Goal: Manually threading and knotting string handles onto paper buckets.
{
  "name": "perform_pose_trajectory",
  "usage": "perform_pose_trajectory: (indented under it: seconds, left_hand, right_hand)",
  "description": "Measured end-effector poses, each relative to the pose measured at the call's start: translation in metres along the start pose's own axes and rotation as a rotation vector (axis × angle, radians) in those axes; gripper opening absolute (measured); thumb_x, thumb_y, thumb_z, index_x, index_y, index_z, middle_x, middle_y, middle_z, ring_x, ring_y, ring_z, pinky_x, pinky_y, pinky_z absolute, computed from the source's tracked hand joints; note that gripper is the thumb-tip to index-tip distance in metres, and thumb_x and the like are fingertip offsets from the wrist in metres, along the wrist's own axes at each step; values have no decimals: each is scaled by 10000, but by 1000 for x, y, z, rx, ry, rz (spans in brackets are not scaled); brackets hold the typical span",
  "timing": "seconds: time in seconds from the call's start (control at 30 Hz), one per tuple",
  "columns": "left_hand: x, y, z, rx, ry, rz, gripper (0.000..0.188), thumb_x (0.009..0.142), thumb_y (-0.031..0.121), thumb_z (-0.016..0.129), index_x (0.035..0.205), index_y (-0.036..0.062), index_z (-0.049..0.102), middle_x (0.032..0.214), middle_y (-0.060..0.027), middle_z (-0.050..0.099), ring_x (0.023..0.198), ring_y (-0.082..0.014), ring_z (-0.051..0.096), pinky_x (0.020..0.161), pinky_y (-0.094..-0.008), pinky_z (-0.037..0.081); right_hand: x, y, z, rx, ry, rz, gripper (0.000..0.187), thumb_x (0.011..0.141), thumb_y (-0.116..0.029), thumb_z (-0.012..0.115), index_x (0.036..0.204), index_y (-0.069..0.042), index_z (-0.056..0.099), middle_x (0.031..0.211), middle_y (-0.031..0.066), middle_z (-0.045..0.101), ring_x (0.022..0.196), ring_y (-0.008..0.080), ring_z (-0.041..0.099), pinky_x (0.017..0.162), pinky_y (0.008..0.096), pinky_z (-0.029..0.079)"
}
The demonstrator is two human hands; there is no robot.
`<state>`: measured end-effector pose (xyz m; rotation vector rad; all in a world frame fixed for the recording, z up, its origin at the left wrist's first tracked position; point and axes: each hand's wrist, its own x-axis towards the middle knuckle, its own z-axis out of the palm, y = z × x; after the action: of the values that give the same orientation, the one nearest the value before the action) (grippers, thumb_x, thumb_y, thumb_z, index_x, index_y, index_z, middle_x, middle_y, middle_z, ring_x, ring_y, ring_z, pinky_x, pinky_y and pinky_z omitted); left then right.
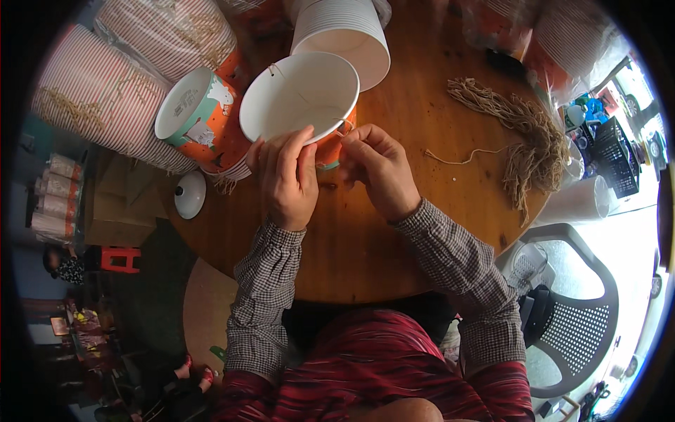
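A white-lined paper bucket (271,105) with an orange and green outside tilts toward me over the wooden table. My left hand (287,183) grips its near rim, fingers closed on the edge. At the rim's right side my right hand (383,169) pinches a thin twine cord (344,129) that passes by the bucket wall. Fingers partly hide where the cord meets the wall. Another short loop of twine (274,68) shows at the far left of the rim. A loose bundle of tan twine (527,144) lies on the table to the right.
Behind the bucket lies a nested stack of white buckets (344,32). Plastic-wrapped bucket stacks (91,95) crowd the left, with a printed bucket (190,116) before them. A white lid-like piece (190,195) rests near the table's left edge. A grey chair (580,330) stands right.
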<state>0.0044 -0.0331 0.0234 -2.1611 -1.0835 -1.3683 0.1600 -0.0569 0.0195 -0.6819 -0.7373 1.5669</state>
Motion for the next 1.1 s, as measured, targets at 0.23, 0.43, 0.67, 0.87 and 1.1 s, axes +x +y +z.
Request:
perform_pose_trajectory:
  seconds: [0.23, 0.43, 0.67, 0.87, 1.1]
  left_hand:
    - [-1, 0, 2, -33, -3, 25, 236, 833, 74, 650, 1064, 116, 620, 915, -14, 628, 850, -187, 590, 906, -417, 379]
    - [1, 1, 3, -59, 15, 41, 229, 822, 68, 657, 1044, 112, 625, 905, -13, 631, 835, -186, 591, 895, -414, 381]
    - [6, 8, -2, -119, -30, 43, 227, 805, 128, 683, 1023, 98, 629, 887, -9, 633, 811, -190, 589, 912, -430, 361]
    - [22, 13, -13, -72, -267, 62, 205, 816, 149, 647, 1009, 82, 628, 862, -13, 622, 803, -185, 589, 958, -423, 317]
    - [55, 8, -22, -161, -543, 102, 166, 834, 119, 585, 978, 59, 644, 816, -21, 603, 790, -192, 589, 943, -403, 327]
  right_hand:
    - [3, 6, 0, -6, 8, -18, 135, 936, -156, 543, 921, -23, 531, 817, 87, 652, 682, 140, 647, 535, 267, 533]
    - [3, 6, -1, 0, 1, -6, 136, 936, -158, 543, 923, -24, 531, 807, 85, 652, 683, 141, 647, 543, 269, 539]
    - [1, 1, -1, -82, -51, -17, 148, 950, -180, 535, 930, -35, 551, 821, 61, 640, 652, 119, 617, 577, 249, 512]
    - [-2, -1, 4, -125, -10, -40, 171, 942, -189, 556, 909, -22, 570, 764, 41, 626, 612, 108, 601, 552, 240, 500]
    - [-4, -6, 3, -110, 18, -20, 183, 939, -191, 562, 900, -13, 580, 747, 47, 627, 562, 105, 584, 513, 229, 484]
